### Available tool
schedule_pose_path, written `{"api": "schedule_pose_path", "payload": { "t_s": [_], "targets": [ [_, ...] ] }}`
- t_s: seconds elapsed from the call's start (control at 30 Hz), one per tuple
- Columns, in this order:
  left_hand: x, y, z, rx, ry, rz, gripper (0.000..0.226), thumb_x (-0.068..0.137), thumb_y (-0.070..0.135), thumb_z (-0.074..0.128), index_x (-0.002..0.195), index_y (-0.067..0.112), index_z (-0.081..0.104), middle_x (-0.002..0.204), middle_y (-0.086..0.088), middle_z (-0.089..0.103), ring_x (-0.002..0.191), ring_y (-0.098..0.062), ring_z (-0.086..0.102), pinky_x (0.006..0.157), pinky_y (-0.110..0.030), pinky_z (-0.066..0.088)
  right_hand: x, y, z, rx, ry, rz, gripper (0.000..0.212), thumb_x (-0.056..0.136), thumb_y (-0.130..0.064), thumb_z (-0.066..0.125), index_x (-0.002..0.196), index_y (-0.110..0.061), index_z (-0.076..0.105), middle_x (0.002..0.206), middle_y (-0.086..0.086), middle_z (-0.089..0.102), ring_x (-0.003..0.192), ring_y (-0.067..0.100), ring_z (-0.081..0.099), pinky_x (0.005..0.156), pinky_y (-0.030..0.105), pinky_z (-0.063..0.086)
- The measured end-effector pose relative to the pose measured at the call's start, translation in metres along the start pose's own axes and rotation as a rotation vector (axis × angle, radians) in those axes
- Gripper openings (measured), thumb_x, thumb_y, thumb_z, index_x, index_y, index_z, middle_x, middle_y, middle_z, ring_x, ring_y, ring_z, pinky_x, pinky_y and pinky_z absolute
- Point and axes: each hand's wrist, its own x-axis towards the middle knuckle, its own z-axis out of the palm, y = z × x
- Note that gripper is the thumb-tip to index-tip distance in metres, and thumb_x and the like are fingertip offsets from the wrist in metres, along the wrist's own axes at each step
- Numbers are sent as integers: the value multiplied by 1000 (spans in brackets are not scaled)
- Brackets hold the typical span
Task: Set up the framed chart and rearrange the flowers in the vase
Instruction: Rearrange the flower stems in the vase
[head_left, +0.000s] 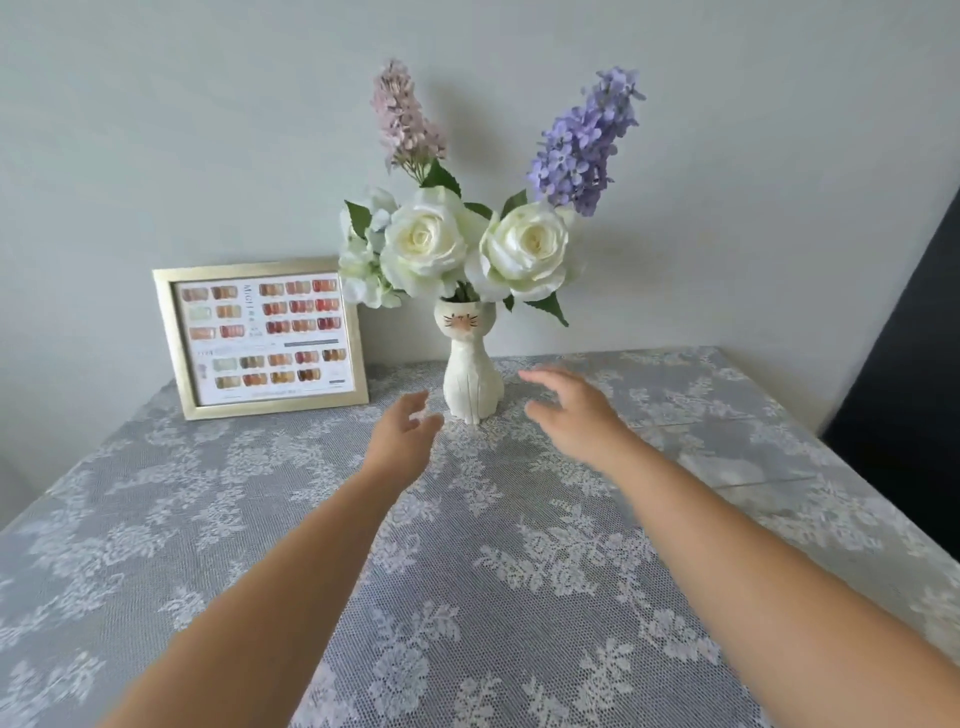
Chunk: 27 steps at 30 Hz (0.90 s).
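- Head view: take the cat-shaped vase (471, 371) as your landmark. It stands upright on the lace-covered table (519, 571), near the wall at the far edge.
- Your left hand (402, 434) hovers just left of the vase's base, its fingers (415, 402) loosely spread and curled a little, holding nothing and not touching the vase.
- Your right hand (569, 410) hovers just right of the base, fingers (540, 375) spread and empty, also clear of the vase.
- The framed chart (260, 340) stands to the left of the vase, propped and leaning back toward the wall. Its long axis runs side to side, face turned toward you, so that part looks done.
- The flowers rise from the vase mouth: two white roses (524, 244) face you just above the rim, a pink spike (402, 117) leans up and left, and a purple spike (587, 140) leans up and right. Each spike's long axis runs along its stem, fanning outward from the mouth.
- The step in hand seems to be steadying or nudging the vase. The base is narrow and the bouquet top-heavy, so close both hands low on the body evenly, not one side first.
- Keep the cat's face pointing toward you if you turn it.
- To shift a stem, hold the vase with one hand and grip the stem low, near the mouth, rather than pulling on the blossoms.
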Motion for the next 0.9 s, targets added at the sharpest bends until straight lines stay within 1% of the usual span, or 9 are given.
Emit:
{"api": "schedule_pose_path", "payload": {
  "t_s": [0.07, 0.13, 0.2, 0.3, 0.37, 0.43, 0.5, 0.6, 0.9],
  "targets": [
    [12, 1, 1, 21, -23, -10, 49, 97, 33, 56, 144, 25, 43, 144, -9, 52, 122, -48, 54, 87, -47, 55, 19, -3, 20, 58, -20, 56, 49, 92, -22, 54, 139, -30, 47, 150, -2, 40, 72, -7, 43, 65, 15, 38],
    [23, 3, 3, 31, -30, 2, 50, 98, 35, 55, 145, 28, 42, 143, -8, 54, 123, -50, 51, 90, -52, 54, 38, -3, 36, 85, 2, 129, 53, 91, -23, 55, 142, -31, 44, 149, 1, 41, 72, -5, 48, 59, 16, 38],
    [34, 6, 6, 38, -36, 46, 50, 98, 36, 55, 146, 31, 41, 142, -7, 54, 122, -49, 53, 90, -54, 53, 54, -1, 48, 79, 31, 172, 56, 91, -24, 57, 145, -29, 39, 149, 2, 41, 100, 10, 59, 69, 21, 43],
    [48, 11, 8, 36, -80, 106, 49, 99, 37, 52, 146, 34, 40, 143, -7, 54, 121, -49, 53, 92, -55, 51, 73, 1, 57, 99, 66, 231, 64, 90, -25, 61, 148, -27, 33, 151, 5, 40, 120, 23, 54, 86, 35, 50],
    [58, 12, 10, 30, -98, 162, 52, 99, 36, 53, 148, 34, 38, 147, -6, 50, 125, -36, 56, 98, -52, 50, 82, 3, 62, 104, 72, 237, 67, 90, -24, 63, 148, -27, 32, 152, 3, 39, 130, 23, 47, 96, 36, 46],
    [68, 11, 11, 39, -113, 232, 55, 98, 34, 55, 150, 33, 36, 150, -4, 46, 129, -23, 52, 104, -50, 45, 90, 4, 67, 112, 73, 229, 67, 90, -23, 64, 148, -26, 33, 150, 2, 43, 124, 20, 49, 91, 32, 46],
    [75, 7, 12, 44, -125, 262, 54, 98, 35, 54, 149, 34, 37, 149, -3, 46, 132, -22, 49, 107, -52, 41, 94, 5, 72, 112, 87, 221, 64, 90, -24, 63, 147, -28, 35, 143, 4, 51, 108, 16, 54, 77, 25, 46],
    [82, 2, 14, -11, -150, 247, 52, 98, 34, 56, 147, 37, 39, 147, 0, 50, 132, -20, 49, 108, -48, 40, 97, 9, 78, 87, 126, 203, 58, 92, -27, 60, 145, -32, 38, 131, 5, 60, 97, 19, 60, 71, 28, 48],
    [82, -1, 17, -37, -118, 246, 52, 94, 32, 62, 142, 43, 44, 119, 13, 58, 111, -7, 54, 87, -26, 38, 94, 15, 82, 140, 118, 172, 61, 93, -12, 57, 147, -29, 35, 139, 2, 54, 115, 20, 56, 85, 30, 48]
  ]
}}
